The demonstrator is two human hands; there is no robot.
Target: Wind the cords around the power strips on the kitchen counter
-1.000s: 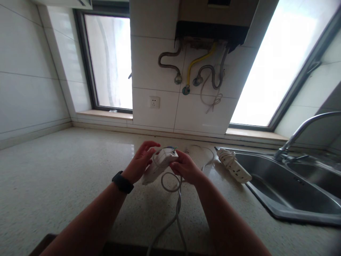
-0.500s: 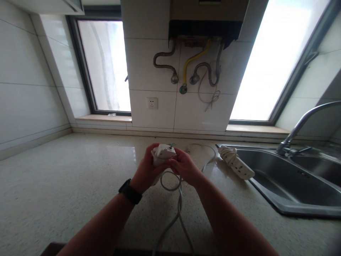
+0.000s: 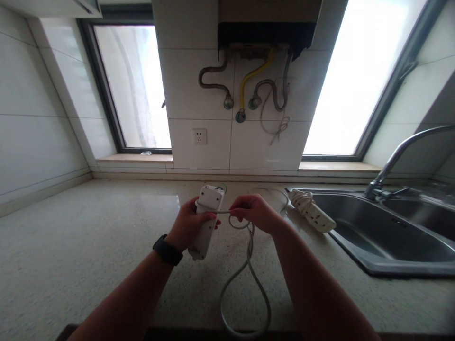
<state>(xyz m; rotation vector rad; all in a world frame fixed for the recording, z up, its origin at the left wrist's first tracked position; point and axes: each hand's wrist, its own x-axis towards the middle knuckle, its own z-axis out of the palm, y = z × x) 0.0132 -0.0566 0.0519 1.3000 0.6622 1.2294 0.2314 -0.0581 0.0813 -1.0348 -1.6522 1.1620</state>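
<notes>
My left hand (image 3: 189, 222) is closed around a white power strip (image 3: 202, 239), whose screwed underside faces me. A grey-white cord (image 3: 269, 303) crosses the strip under my left thumb and runs to my right hand (image 3: 254, 212), which pinches it just right of the strip. From there the cord makes a small loop, twists on itself and hangs in a larger loop toward the counter's front edge. A second power strip (image 3: 320, 219), with its cord wound around one end, lies at the sink's left rim.
A steel double sink (image 3: 355, 237) with a curved faucet (image 3: 394, 161) is at the right. The speckled counter (image 3: 88, 246) runs to the tiled wall, which bears a socket (image 3: 199, 136) and hoses under a water heater (image 3: 266, 31).
The power strip has turned so its long underside shows. My right hand has moved off it to the right, drawing the cord across the strip. The hanging loop has shifted right.
</notes>
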